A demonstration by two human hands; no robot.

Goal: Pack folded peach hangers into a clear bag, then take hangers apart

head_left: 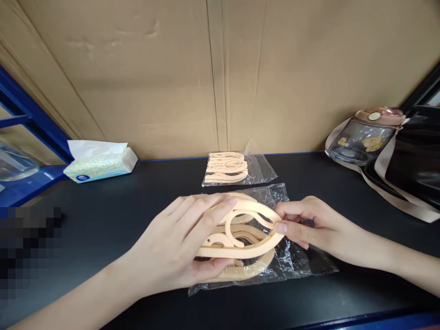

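Note:
My left hand (178, 247) grips the left end of a peach plastic folding hanger (240, 229), fingers over its top and thumb under it. My right hand (309, 224) pinches the hanger's right tip between thumb and fingers. The hanger is held just above a clear plastic bag (295, 261) lying on the black table (103, 220). More peach hangers (240, 271) lie underneath it on or in that bag. Farther back, a second clear bag packed with peach hangers (227, 168) lies flat.
A soft tissue pack (99, 161) sits at the back left beside a blue metal frame (30, 123). A glass bottle with a pink lid (366, 135) and a strap leans at the back right against a black bag (415, 160). Cardboard lines the wall behind.

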